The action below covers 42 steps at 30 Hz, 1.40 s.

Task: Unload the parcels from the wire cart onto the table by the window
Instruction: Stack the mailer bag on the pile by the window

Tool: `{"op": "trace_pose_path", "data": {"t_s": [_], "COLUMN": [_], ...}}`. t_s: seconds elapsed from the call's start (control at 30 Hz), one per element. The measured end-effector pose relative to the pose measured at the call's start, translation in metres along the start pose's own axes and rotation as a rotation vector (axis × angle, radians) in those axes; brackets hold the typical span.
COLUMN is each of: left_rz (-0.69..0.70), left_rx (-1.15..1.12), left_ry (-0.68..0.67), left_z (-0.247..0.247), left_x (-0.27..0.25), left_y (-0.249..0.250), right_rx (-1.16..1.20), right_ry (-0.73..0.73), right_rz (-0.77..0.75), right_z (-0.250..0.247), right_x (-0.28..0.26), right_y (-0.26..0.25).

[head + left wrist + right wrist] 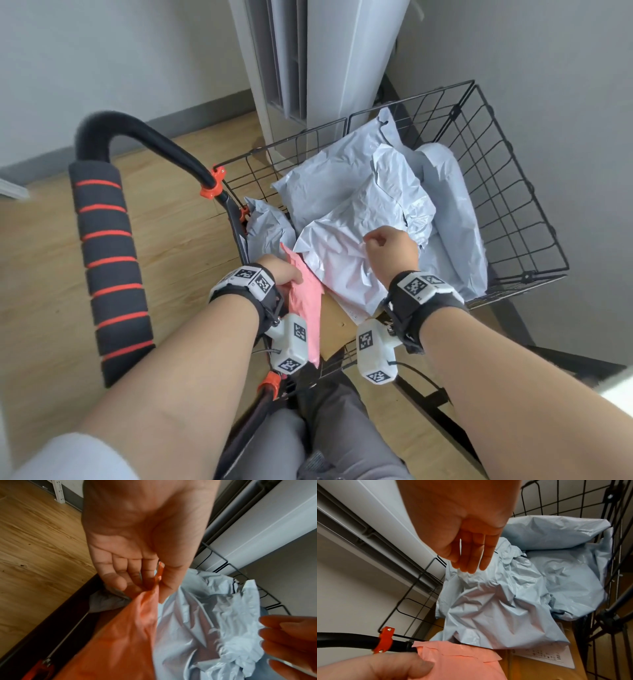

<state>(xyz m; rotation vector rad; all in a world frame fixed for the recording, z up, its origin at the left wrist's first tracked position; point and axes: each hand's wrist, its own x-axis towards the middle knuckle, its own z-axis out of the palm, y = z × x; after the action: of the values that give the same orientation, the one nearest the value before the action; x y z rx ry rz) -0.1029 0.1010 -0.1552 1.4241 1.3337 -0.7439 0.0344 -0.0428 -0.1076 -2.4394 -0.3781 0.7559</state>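
Observation:
The black wire cart (513, 192) holds several grey-white poly parcels. At its near left corner my left hand (284, 274) pinches a pink parcel (308, 301) between thumb and fingers (137, 580); the pink film (120, 642) bunches at the pinch. My right hand (387, 250) hovers over the topmost crumpled white parcel (342, 260). In the right wrist view its fingers (471, 555) hang nearly straight, tips touching a raised fold of that parcel (488, 608), with nothing held between them. A cardboard box (337, 329) lies under the parcels.
The cart's foam handle (109, 260) with orange rings rises at my left. A tall white floor unit (325, 68) stands behind the cart in the wall corner. Wood floor lies to the left. A dark metal frame (565, 363) stands at the lower right.

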Motion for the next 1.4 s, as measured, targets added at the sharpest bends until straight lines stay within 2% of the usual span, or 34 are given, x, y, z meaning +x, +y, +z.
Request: {"op": "trace_pose_path", "data": {"t_s": [0.13, 0.3, 0.5, 0.63, 0.9, 1.0, 1.23, 1.3, 1.4], "left_rz": [0.051, 0.169, 0.342, 0.450, 0.644, 0.657, 0.638, 0.648, 0.666], "left_rx": [-0.141, -0.271, -0.303, -0.315, -0.272, -0.287, -0.191, -0.165, -0.080], "left_ry": [0.008, -0.063, -0.139, -0.207, -0.339, -0.292, -0.039, -0.024, -0.097], "left_z": [-0.016, -0.034, -0.048, -0.048, -0.027, -0.019, -0.001, 0.011, 0.035], "left_x": [-0.043, -0.099, -0.162, -0.194, -0.247, -0.256, -0.271, -0.277, -0.290], "left_y": [0.010, 0.028, 0.056, 0.067, 0.079, 0.080, 0.095, 0.105, 0.117], "right_rx": [0.020, -0.034, -0.047, -0.084, -0.310, -0.169, 0.170, 0.254, 0.349], "right_ry": [-0.033, -0.182, -0.284, -0.294, -0.071, 0.052, 0.227, 0.271, 0.340], "right_rz": [-0.031, -0.108, -0.101, -0.095, -0.156, -0.087, 0.021, 0.038, 0.062], "right_z": [-0.018, -0.042, -0.074, -0.093, -0.130, -0.146, -0.193, -0.207, -0.227], "right_x": [-0.019, -0.049, -0.083, -0.106, -0.153, -0.163, -0.196, -0.205, -0.219], "right_y": [-0.021, -0.051, -0.079, -0.086, -0.094, -0.076, -0.040, -0.029, -0.013]}}
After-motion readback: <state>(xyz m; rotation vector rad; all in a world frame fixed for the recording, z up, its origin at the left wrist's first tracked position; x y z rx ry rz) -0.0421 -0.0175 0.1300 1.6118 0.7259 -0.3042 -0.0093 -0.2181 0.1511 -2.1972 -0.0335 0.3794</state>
